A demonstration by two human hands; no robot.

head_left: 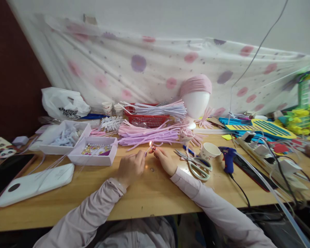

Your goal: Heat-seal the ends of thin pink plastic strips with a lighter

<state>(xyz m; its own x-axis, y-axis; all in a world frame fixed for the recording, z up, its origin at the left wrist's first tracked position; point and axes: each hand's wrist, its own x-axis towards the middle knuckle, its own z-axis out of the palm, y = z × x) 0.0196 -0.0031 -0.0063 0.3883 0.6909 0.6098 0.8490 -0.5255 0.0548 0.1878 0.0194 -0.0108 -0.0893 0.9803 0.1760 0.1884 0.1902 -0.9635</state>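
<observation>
My left hand [131, 166] and my right hand [165, 159] meet over the middle of the wooden table [150, 196]. A small flame [150, 143] burns between their fingertips. My right hand is closed on a lighter [153, 149], of which only a bit shows. My left hand pinches a thin piece [147, 151] that reaches into the flame; what it is, I cannot make out. Just behind lies a heap of pink and lilac pipe cleaners [147, 134].
Green-handled scissors [199, 168], a paper cup [209, 151] and a blue glue gun [227, 159] lie to the right. White trays [93, 151] and a white case [33, 184] lie left. A red basket [147, 120] and a white mannequin head [196, 100] stand behind.
</observation>
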